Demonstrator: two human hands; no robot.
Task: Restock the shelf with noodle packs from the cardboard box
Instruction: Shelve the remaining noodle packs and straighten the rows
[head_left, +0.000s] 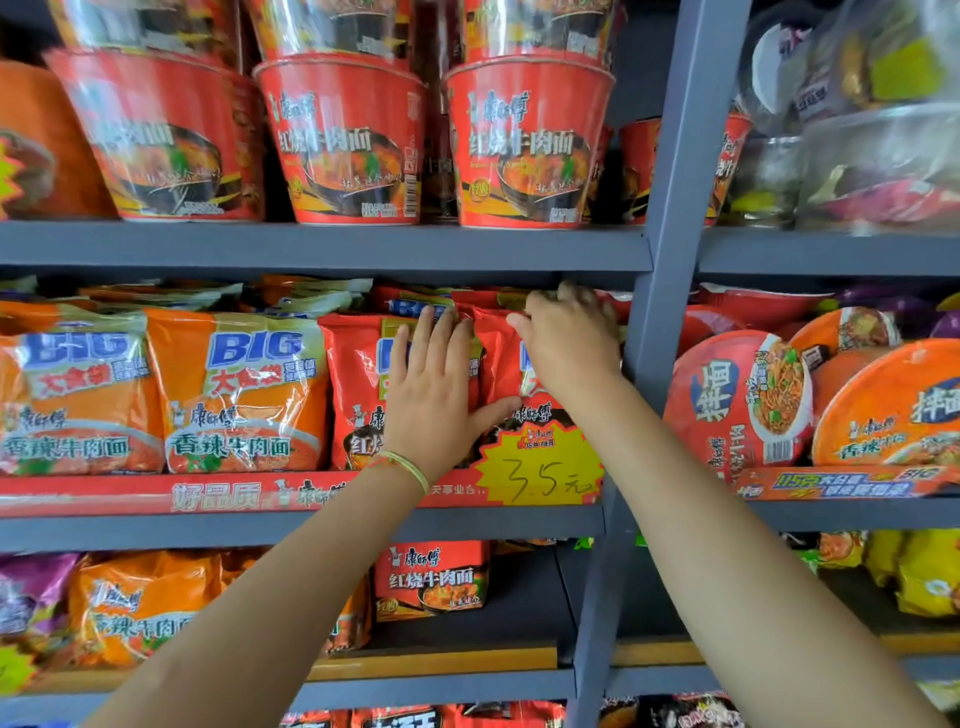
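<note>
Red noodle packs stand upright on the middle shelf (311, 525), at its right end beside the grey upright post. My left hand (431, 384) lies flat with straight fingers against one red noodle pack (358, 384), its thumb touching the pack to the right. My right hand (569, 343) curls its fingers over the top edge of the rightmost red noodle pack (501, 364), close under the shelf above. The cardboard box is not in view.
Orange noodle packs (239, 389) fill the middle shelf's left part. Red cup noodles (343, 140) stand on the shelf above, bowl noodles (743, 400) in the right bay. A yellow price tag (540, 473) hangs on the shelf edge. The lower shelf (467, 639) holds a few packs.
</note>
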